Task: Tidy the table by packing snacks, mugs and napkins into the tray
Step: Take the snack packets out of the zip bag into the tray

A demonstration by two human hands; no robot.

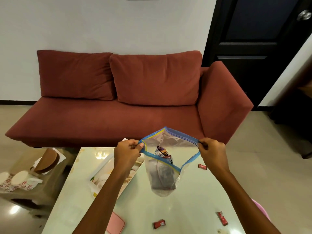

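Observation:
A clear zip bag (163,176) with a blue and yellow seal hangs above the table, its mouth pulled wide. My left hand (127,152) pinches the left rim and my right hand (211,150) pinches the right rim. Snack packets (163,152) lie inside the bag. Three small red snack packets lie loose on the table: one (202,166) below my right hand, one (159,223) near the front, one (222,218) at the front right. The tray (101,166) sits on the table under my left forearm, partly hidden.
The pale glossy table (194,200) has a pink flat object (116,224) at its front edge. Two white floral mugs (22,180) and a brown round holder (48,161) stand on a low side table at left. A red sofa (126,102) stands behind.

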